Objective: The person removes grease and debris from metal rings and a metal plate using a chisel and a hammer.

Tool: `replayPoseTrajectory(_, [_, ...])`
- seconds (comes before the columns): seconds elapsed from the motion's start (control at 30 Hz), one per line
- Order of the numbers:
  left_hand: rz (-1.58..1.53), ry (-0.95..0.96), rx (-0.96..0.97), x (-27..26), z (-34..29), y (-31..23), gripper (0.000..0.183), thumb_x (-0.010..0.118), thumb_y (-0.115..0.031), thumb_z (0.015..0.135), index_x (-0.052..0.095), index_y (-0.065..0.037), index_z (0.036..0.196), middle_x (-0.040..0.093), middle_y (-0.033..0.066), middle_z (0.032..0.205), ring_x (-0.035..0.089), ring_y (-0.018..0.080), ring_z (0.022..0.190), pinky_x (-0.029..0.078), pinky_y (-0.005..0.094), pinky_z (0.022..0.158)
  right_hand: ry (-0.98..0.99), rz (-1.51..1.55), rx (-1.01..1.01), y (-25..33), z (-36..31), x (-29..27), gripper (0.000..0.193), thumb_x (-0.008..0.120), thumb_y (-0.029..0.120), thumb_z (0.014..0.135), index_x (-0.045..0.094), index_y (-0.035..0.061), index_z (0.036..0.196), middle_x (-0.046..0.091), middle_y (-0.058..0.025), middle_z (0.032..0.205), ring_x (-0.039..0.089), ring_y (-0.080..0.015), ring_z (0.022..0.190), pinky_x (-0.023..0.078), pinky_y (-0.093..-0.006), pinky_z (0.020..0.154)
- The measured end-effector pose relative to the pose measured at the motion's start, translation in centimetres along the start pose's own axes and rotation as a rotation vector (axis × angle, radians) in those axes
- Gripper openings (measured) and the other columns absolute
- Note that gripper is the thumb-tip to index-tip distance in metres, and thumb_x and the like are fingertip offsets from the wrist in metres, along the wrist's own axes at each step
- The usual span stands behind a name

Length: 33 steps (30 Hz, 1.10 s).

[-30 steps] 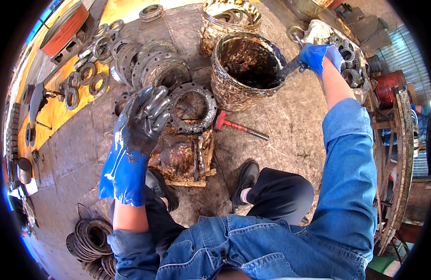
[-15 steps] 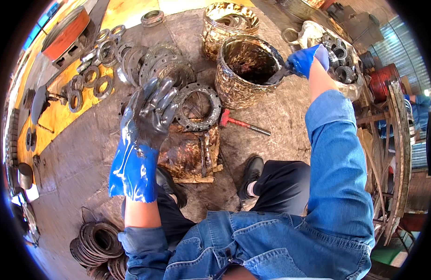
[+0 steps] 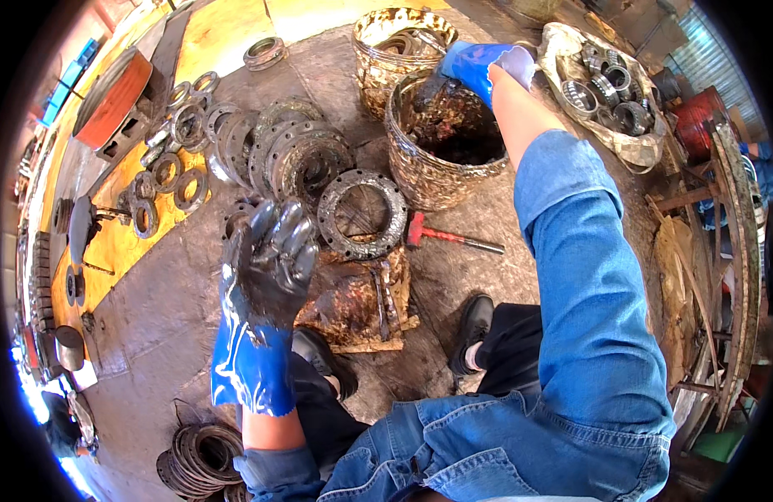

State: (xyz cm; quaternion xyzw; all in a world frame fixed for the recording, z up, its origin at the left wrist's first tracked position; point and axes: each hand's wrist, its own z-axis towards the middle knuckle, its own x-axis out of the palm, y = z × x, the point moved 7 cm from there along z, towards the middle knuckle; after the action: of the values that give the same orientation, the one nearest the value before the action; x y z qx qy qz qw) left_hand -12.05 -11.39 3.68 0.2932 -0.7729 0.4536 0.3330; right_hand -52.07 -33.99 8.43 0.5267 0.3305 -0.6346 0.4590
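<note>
My left hand (image 3: 268,284), in a blue glove blackened with wet grease, is raised palm up in front of me. Its fingers are slightly curled and apart, and nothing lies in the palm. Ahead to the right, my right hand (image 3: 466,67), gloved too, reaches over the far left rim of a grease-smeared bucket (image 3: 441,186). Its dark fingertips blend into the black grease inside, so their grip is hidden. Beyond my left fingers, a greasy flanged ring (image 3: 394,197) with bolt holes rests by a stained board (image 3: 340,305). More rings (image 3: 273,155) lean together at the left.
A red-headed hammer (image 3: 458,237) lies right of the flanged ring. Behind the bucket stands a second bucket (image 3: 370,81) with rings inside. A pale sack (image 3: 562,50) at the far right holds several bearings. Stacked rings (image 3: 190,460) sit at near left; a wooden rack (image 3: 721,276) stands at right.
My right hand has moved left across the bucket, from its right rim to its far left side. My left hand has dropped slightly nearer, its fingers more curled.
</note>
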Motion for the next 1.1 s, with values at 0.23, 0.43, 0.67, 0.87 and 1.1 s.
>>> replayPoseTrajectory(0.23, [-0.011, -0.081, 0.02, -0.2, -1.8, 0.6, 0.045, 0.051, -0.043, 0.093, 0.056, -0.014, 0.126, 0.058, 0.0132, 0.127, 0.06, 0.0294, 0.109, 0.049, 0.0424, 0.085, -0.047, 0.034, -0.018, 2.4, 5.7, 2.0, 0.028, 0.056, 0.037, 0.082, 0.071, 0.0164, 0.094, 0.07, -0.0099, 0.09, 0.067, -0.0277, 0.079, 0.051, -0.0379, 0.069])
replayPoseTrajectory(0.43, [0.044, -0.22, 0.059, -0.8, -3.2, 0.6, 0.046, 0.049, -0.043, 0.094, 0.051, -0.013, 0.129, 0.059, 0.0116, 0.124, 0.06, 0.0312, 0.106, 0.05, 0.0442, 0.085, -0.05, 0.036, -0.107, 4.1, 7.5, 3.3, 0.03, 0.055, 0.037, 0.083, 0.072, 0.0147, 0.093, 0.07, -0.0109, 0.09, 0.067, -0.0277, 0.079, 0.051, -0.0387, 0.07])
replayPoseTrajectory(0.67, [0.115, -0.283, 0.087, -0.1, -4.5, 1.0, 0.047, 0.05, -0.043, 0.094, 0.05, -0.013, 0.13, 0.058, 0.0114, 0.125, 0.059, 0.0311, 0.107, 0.05, 0.0445, 0.084, -0.059, 0.045, -0.243, 7.0, 7.1, 3.4, 0.032, 0.054, 0.037, 0.084, 0.072, 0.0127, 0.092, 0.07, -0.012, 0.09, 0.067, -0.0278, 0.08, 0.051, -0.0396, 0.071])
replayPoseTrajectory(0.87, [0.142, -0.285, 0.094, -0.4, -4.7, 1.0, 0.047, 0.05, -0.043, 0.093, 0.05, -0.013, 0.13, 0.058, 0.0114, 0.125, 0.059, 0.031, 0.107, 0.05, 0.0447, 0.084, -0.034, 0.036, -0.396, 9.2, 4.6, 1.6, 0.034, 0.053, 0.037, 0.084, 0.073, 0.011, 0.091, 0.07, -0.013, 0.09, 0.068, -0.0278, 0.081, 0.051, -0.0404, 0.072])
replayPoseTrajectory(1.1, [0.167, -0.275, 0.106, -0.3, -4.9, 0.9, 0.048, 0.05, -0.043, 0.093, 0.05, -0.013, 0.13, 0.058, 0.0113, 0.126, 0.059, 0.0308, 0.107, 0.05, 0.0449, 0.083, 0.198, 0.07, -0.508, 10.5, -1.3, -1.9, 0.036, 0.054, 0.044, 0.082, 0.074, 0.0152, 0.094, 0.07, -0.0131, 0.092, 0.068, -0.0279, 0.082, 0.05, -0.042, 0.074])
